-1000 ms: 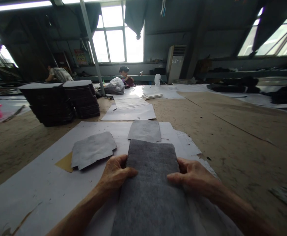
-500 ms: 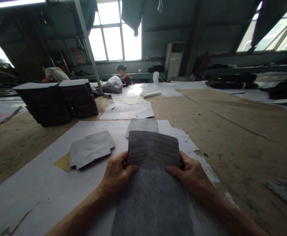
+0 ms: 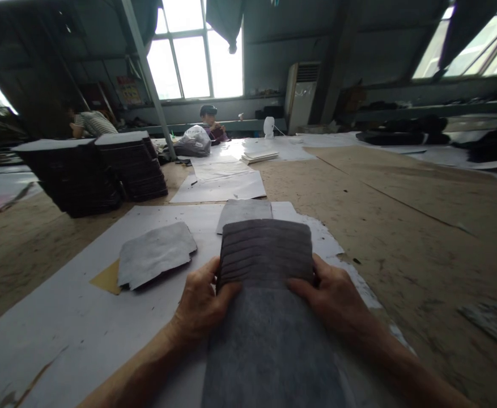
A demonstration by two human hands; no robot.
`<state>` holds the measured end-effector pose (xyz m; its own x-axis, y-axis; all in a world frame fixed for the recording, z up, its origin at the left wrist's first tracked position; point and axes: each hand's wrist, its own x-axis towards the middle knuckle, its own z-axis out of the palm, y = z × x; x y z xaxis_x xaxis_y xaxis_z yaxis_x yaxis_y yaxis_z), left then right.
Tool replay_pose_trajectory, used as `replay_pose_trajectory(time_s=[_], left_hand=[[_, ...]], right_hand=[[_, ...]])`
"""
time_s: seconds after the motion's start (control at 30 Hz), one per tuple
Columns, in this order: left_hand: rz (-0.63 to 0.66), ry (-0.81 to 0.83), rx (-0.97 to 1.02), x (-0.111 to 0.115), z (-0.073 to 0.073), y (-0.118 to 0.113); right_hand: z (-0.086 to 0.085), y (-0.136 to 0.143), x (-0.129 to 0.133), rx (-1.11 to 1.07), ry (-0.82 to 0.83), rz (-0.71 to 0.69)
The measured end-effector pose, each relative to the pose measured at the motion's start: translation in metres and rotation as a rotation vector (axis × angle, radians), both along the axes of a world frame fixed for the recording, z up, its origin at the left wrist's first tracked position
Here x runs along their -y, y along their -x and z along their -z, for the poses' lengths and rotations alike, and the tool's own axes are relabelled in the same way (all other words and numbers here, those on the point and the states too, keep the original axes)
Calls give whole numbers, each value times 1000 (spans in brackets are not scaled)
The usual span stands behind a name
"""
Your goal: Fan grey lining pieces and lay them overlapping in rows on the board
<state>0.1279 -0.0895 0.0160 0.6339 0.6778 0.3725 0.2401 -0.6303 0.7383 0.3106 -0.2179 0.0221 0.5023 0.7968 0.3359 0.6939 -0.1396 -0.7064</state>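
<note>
A stack of dark grey fabric-like sheets point(image 3: 267, 249) is held between my hands, its far edges fanned out in steps. My left hand point(image 3: 203, 292) grips the left edge, thumb on top and fingers at the side and beneath. On the right edge, my right hand point(image 3: 327, 289) has the same hold, its thumb pressing the top sheet. The stack's near part runs down out of view. Just behind it lies a lighter grey piece point(image 3: 246, 211), partly hidden. To the left is another grey cut piece point(image 3: 158, 254) with notched edges, over a yellow-tan piece point(image 3: 107, 277).
White paper point(image 3: 82, 317) covers the near tabletop. Tall dark stacks point(image 3: 131, 167) stand at the back left beside a slanted pole point(image 3: 148, 79). A grey speckled slab point(image 3: 495, 323) lies at the right. Two people work farther back, near a plastic bag point(image 3: 194, 141) and white sheets point(image 3: 259, 156).
The stack's far end has tilted up slightly, and its stepped edges show more evenly. Both hands keep their hold. The view has shifted a little.
</note>
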Motion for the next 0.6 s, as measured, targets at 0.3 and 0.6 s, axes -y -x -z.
replay_pose_trajectory(time_s=[0.3, 0.6], left_hand=[[252, 1040, 345, -6, -1, -6], [62, 379, 215, -8, 5, -4]], right_hand=[[3, 4, 3, -37, -91, -88], [1, 9, -3, -683, 139, -171]])
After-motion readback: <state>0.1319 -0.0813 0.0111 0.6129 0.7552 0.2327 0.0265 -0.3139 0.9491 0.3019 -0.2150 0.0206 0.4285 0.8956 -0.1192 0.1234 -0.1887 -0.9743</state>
